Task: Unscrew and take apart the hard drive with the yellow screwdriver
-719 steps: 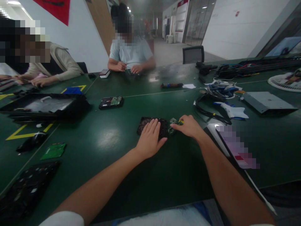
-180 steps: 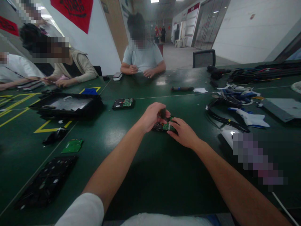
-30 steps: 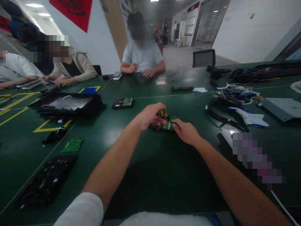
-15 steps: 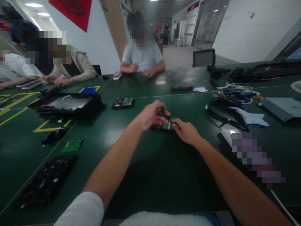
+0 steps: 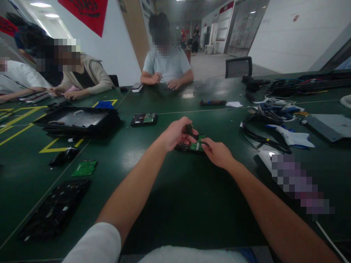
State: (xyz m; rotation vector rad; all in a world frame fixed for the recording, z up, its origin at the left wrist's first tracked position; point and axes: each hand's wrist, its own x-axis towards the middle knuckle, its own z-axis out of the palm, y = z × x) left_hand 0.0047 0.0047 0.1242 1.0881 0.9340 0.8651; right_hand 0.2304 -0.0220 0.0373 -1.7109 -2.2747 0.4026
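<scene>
A hard drive (image 5: 189, 147) with a green circuit board facing up lies on the dark green table in front of me. Over its far left part, my left hand (image 5: 179, 134) is closed around the dark handle of what looks like a screwdriver (image 5: 189, 128). Its tip is hidden by the fingers. My right hand (image 5: 216, 150) pinches at the drive's right edge, thumb and forefinger together; a small dark piece shows between them, partly covered.
A second hard drive (image 5: 144, 119) lies farther left, near stacked black trays (image 5: 79, 122). A loose green circuit board (image 5: 84, 168) and a dark flat casing (image 5: 56, 210) are at near left. Coiled cables (image 5: 276, 109), a glove (image 5: 296, 138) and a grey metal box (image 5: 329, 126) are at right. People sit opposite.
The screwdriver's handle has turned in my left hand: its yellow marking showed before and is out of sight now. Both hands and the hard drive stay in nearly the same place.
</scene>
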